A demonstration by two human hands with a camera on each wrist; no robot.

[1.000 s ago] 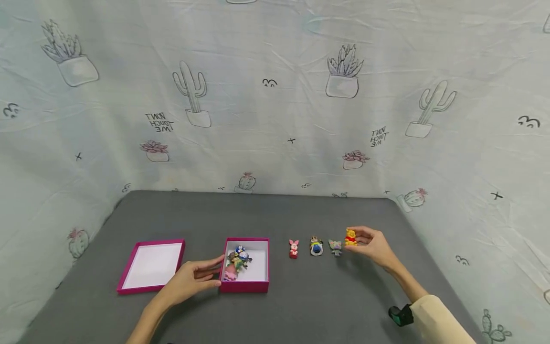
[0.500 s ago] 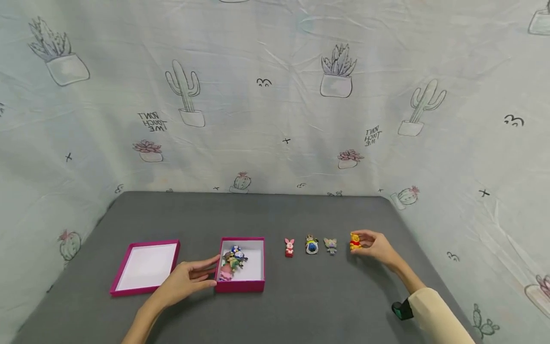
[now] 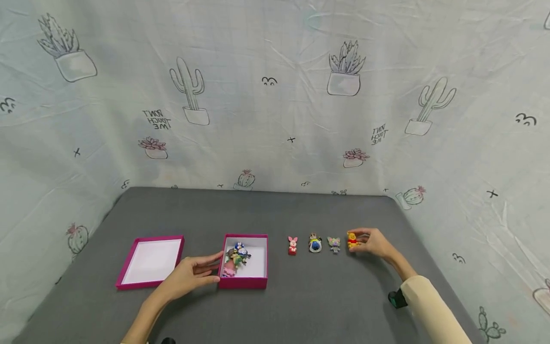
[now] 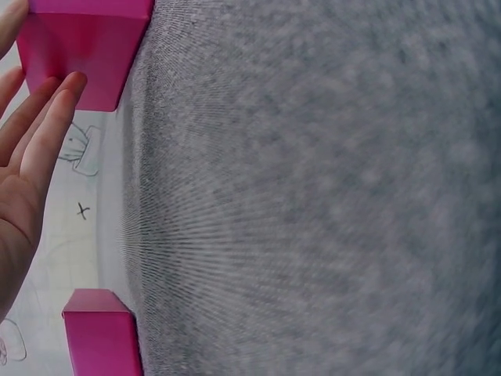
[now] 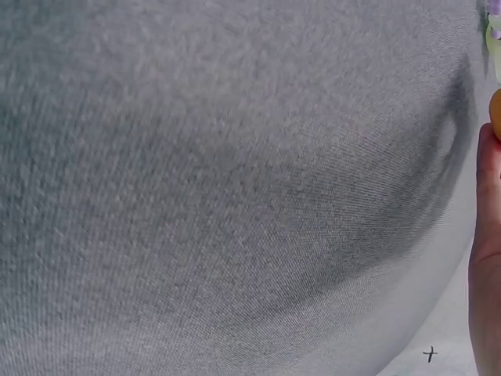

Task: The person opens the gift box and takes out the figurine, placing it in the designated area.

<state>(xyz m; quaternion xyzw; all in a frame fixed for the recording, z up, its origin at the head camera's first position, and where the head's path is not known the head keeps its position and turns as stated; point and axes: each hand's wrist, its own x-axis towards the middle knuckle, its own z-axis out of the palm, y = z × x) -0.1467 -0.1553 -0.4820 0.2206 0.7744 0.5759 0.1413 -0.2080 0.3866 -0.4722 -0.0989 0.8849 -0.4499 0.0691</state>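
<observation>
My right hand pinches a small yellow bear figurine in a red shirt between thumb and fingers, at the right end of a row of figurines. Just left of it stands a grey cat figurine. Further left are a figurine with a blue round belly and a pink rabbit-eared figurine. With straight fingers, my left hand touches the left side of an uncovered magenta box. Several figurines lie in a heap inside it. The right wrist view catches only the bear's edge.
A magenta box lid lies white inside up, to the left of the box. Everything stands on a grey cloth-covered table. Behind it hangs a pale curtain printed with cacti.
My right hand has shifted the bear figurine a little right of the cat figurine, then slightly back toward it. The left hand stays at the box. The head view sways slightly.
</observation>
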